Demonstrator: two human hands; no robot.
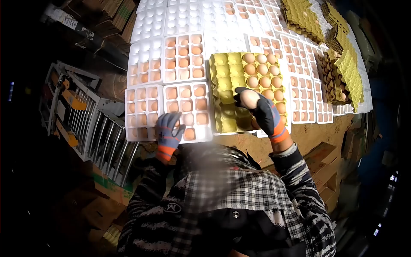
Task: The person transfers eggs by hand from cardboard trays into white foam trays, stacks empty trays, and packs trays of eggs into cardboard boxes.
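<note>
My right hand (266,112), in a grey glove with an orange cuff, is closed on an egg (249,99) held above a yellow egg tray (224,99). Eggs fill the right part of that tray, while many cups on its left are bare. Over the front left corner of a white foam egg tray (209,128) is my left hand (168,132), gloved alike. Its fingers and thumb curl round an egg (176,123), seen only in part; whether the egg is lifted I cannot tell. An egg (189,134) sits beside the thumb, with a bare cell to its right.
White trays, some with eggs (184,62) and some unfilled (184,19), cover the table. Yellow trays (302,19) are stacked at the back right, with more trays (332,79) at the right. A roller conveyor (109,141) stands left; cardboard (323,171) lies below right.
</note>
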